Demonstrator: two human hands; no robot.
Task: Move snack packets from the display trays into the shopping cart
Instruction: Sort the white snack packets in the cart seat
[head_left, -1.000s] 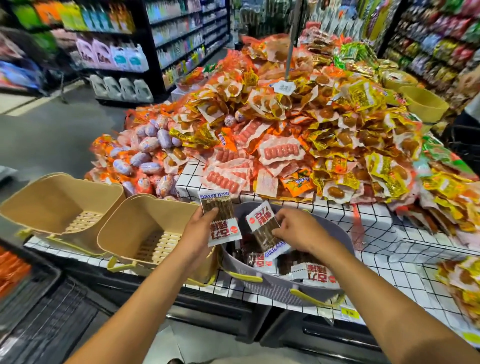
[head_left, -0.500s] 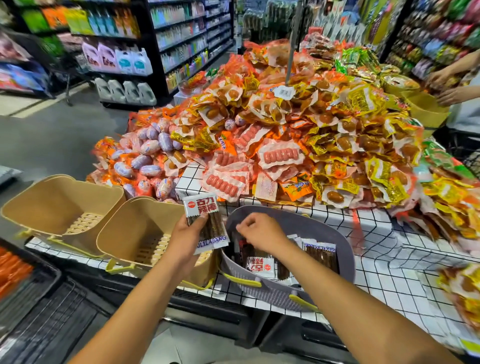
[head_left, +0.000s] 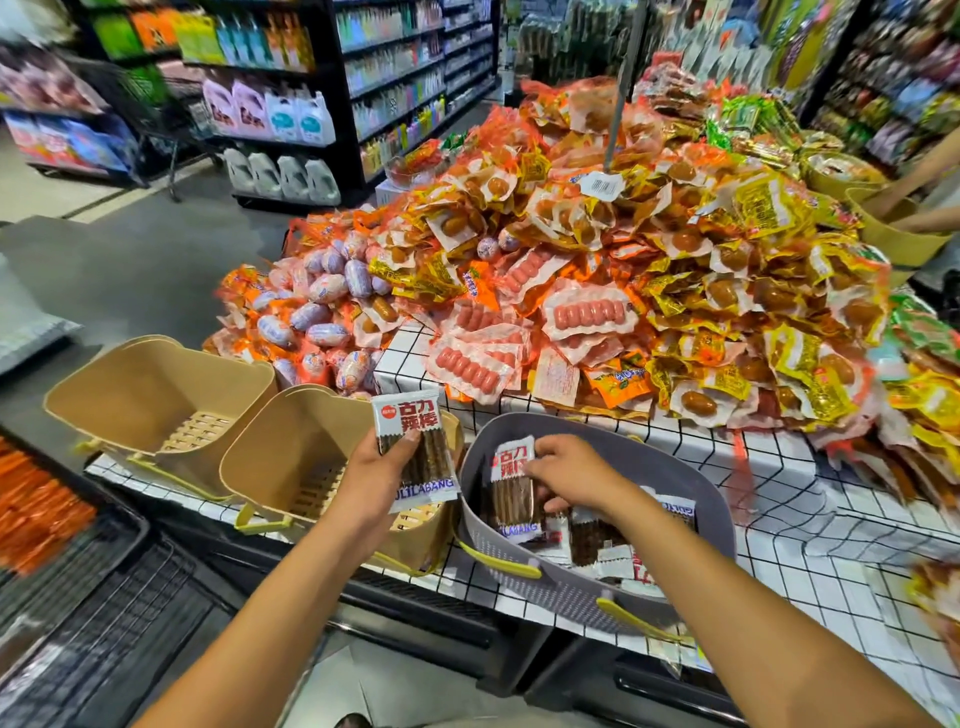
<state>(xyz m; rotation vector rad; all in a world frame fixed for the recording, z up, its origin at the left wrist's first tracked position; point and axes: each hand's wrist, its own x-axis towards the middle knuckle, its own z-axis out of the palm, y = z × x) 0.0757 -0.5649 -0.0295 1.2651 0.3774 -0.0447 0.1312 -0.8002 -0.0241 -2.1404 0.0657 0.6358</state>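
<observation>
A grey tray (head_left: 670, 467) with yellow handles stands at the display's front edge and holds several brown spicy-stick packets with white labels. My left hand (head_left: 376, 475) grips one such packet (head_left: 415, 447) upright, just left of the tray and over a beige tray. My right hand (head_left: 569, 475) reaches into the grey tray and pinches a second packet (head_left: 511, 488), lifted at the tray's left side. A black wire cart (head_left: 104, 623) shows at the lower left.
Two beige trays (head_left: 150, 395) (head_left: 291, 457) sit left of the grey one on the checked cloth (head_left: 779, 519). A big heap of sausage and egg packets (head_left: 623, 286) fills the display behind. Another person's arms (head_left: 919, 171) reach in at far right. Shelves line the aisle.
My right hand, which set down its first packet into the grey tray, now lifts another from its left side. My left hand has turned its packet the other way up.
</observation>
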